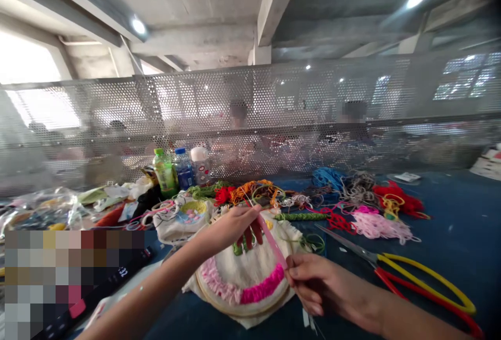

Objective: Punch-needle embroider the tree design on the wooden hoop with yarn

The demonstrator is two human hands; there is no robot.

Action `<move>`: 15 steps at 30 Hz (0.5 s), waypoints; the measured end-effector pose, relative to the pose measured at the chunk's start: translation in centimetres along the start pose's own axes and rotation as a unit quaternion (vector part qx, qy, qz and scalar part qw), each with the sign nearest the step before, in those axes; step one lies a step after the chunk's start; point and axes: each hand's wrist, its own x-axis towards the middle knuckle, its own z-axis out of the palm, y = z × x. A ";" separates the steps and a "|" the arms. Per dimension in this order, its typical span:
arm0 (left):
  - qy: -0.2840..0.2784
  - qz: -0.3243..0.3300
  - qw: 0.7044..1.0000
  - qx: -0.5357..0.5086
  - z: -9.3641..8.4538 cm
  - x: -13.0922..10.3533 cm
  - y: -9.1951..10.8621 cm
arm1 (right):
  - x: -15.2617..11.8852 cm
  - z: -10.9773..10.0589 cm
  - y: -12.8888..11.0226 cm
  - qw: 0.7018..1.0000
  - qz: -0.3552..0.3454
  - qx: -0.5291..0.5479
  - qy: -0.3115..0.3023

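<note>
A flat band of pink yarn (273,241) runs slantwise between my two hands above an embroidery hoop (219,301). My left hand (238,228) pinches its upper end, with the lower fingers curled over the cloth. At the lower end, the thumb and fingers of my right hand (311,280) close on the yarn by the hoop's right edge. Cream fabric (250,320) is stretched in the hoop. Along its lower curve lie pale pink loops (221,282) and bright magenta loops (262,288). Green stitching beneath my left hand is partly hidden.
Large scissors (371,259) with red and yellow handles lie right of the hoop. Yarn bundles, including pale pink yarn (383,225), line the back. Several bottles (185,170) stand behind another embroidered piece (176,225). A perforated metal screen (195,105) borders the table.
</note>
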 end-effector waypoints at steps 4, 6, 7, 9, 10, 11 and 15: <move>-0.006 0.009 1.000 -0.006 0.2 -0.4 0.5 | 0.1 -0.4 0.2 1.000 -0.017 -0.007 0.025; 0.010 0.013 1.000 -0.017 0.2 -0.3 0.6 | 0.2 -0.7 0.4 0.999 -0.025 -0.016 0.025; 0.024 0.016 0.999 -0.024 0.0 -0.1 0.6 | 0.2 -0.8 0.5 0.999 -0.026 -0.023 0.022; 0.061 0.020 0.997 -0.043 -0.6 0.1 0.5 | 0.3 -1.0 0.6 0.999 -0.023 -0.039 0.008; 0.081 0.023 0.995 -0.054 -1.0 0.3 0.4 | 0.3 -1.0 0.7 0.999 -0.019 -0.047 -0.002; 0.101 0.025 0.992 -0.065 -1.5 0.4 0.4 | 0.3 -1.0 0.7 0.998 -0.014 -0.056 -0.012; 0.159 0.023 0.980 -0.116 -3.5 0.5 0.1 | 0.3 -1.1 0.7 0.996 0.021 -0.075 -0.040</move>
